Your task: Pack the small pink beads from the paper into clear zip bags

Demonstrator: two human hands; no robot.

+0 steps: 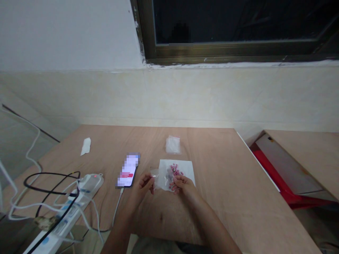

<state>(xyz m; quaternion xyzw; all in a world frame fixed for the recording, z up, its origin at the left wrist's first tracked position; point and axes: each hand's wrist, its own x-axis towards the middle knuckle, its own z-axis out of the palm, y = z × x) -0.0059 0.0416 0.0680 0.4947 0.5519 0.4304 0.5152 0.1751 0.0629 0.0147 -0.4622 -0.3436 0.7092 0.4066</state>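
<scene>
Carefully, the left hand (142,187) and right hand (184,186) are pinching a clear bag (161,180) narrowly between them, just over a white sheet (186,170) that is carrying pink beads (176,170).

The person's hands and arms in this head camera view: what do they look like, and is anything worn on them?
The left hand and right hand are bare, with no gloves. The left forearm and right forearm are bare too, with no sleeve in view. No watch, ring or bracelet shows, and no cables or markings are on them.
</scene>
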